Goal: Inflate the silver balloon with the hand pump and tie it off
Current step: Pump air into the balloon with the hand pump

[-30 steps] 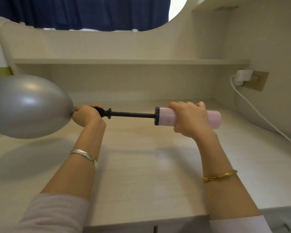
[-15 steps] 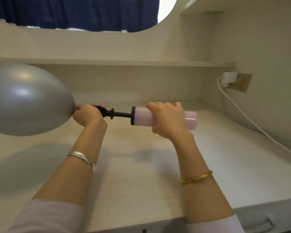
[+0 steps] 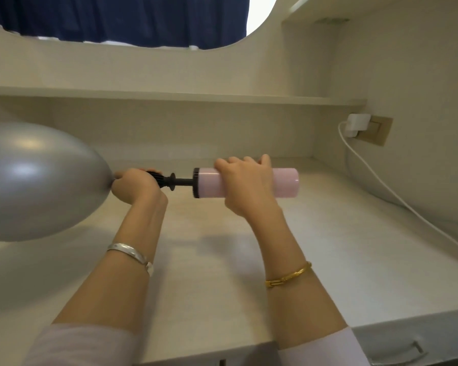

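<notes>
Two bare forearms reach out from pale lilac sleeves pushed up near the elbows. The left sleeve [image 3: 72,344] shows soft folds at its edge; the right sleeve [image 3: 320,350] ends in a smoother cuff. A flat, polished silver bangle [image 3: 128,253] circles the left wrist, and a slim gold bangle [image 3: 288,274] with a clasp-like link circles the right.

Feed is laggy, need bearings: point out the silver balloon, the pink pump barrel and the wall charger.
silver balloon [image 3: 35,180], head view, middle of its body
pink pump barrel [image 3: 286,183], head view, bare right end
wall charger [image 3: 358,124], head view, white plug face
</notes>
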`<state>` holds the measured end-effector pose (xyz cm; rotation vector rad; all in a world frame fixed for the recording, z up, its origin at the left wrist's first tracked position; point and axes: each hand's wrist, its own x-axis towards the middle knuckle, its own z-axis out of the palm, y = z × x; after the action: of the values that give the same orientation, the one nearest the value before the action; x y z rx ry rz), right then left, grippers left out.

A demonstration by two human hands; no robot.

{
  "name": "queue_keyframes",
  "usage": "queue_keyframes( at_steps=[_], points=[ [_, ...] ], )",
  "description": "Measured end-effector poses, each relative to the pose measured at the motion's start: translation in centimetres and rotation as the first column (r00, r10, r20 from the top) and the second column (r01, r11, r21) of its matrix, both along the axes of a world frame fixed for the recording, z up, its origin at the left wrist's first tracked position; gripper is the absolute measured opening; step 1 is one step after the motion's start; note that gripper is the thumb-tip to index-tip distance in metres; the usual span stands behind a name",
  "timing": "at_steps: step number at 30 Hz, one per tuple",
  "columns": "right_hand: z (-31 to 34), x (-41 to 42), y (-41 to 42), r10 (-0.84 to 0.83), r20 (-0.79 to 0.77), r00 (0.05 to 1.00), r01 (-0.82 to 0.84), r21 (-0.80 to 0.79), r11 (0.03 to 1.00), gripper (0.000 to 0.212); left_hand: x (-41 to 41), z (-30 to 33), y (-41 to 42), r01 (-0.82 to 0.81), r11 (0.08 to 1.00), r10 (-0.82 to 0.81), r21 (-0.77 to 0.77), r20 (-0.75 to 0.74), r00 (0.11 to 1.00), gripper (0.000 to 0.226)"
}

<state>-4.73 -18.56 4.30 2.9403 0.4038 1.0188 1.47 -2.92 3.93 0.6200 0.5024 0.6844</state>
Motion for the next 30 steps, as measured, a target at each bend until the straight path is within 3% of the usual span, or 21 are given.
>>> queue_keyframes(
  at_steps=[7, 14, 21, 26, 30],
  points=[
    [-1.0, 0.1, -0.9, 0.044, -0.048, 0.998, -0.042, 0.028, 0.999, 0.040, -0.6, -0.1, 0.1, 0.000, 0.997, -0.004, 0.073, 0.050, 0.999, 0.040],
    [0.0, -0.3, -5.3, -0.030, -0.094, 0.995, 0.040, 0.099, 0.994, 0.043, 0.4, 1.1, 4.6, -0.032, 0.998, 0.029, 0.056, 0.044, 0.999, 0.036],
    [-1.0, 0.3, -1.8, 0.008, -0.109, 0.994, 0.000, 0.073, 0.997, 0.042, -0.6, 1.2, 2.0, -0.062, 0.993, 0.054, 0.105, 0.078, 0.996, 0.041],
    [-0.9, 0.5, 0.8, 0.057, -0.078, 0.995, -0.055, 0.033, 0.998, 0.039, -1.0, 0.1, -0.2, -0.013, 0.990, 0.009, 0.141, 0.024, 1.000, 0.042],
    [-0.6, 0.4, -0.3, 0.071, -0.140, 0.988, -0.065, 0.043, 0.997, 0.047, -0.8, 0.1, 1.0, -0.010, 0.992, 0.006, 0.125, 0.036, 0.999, 0.041]
  ],
)
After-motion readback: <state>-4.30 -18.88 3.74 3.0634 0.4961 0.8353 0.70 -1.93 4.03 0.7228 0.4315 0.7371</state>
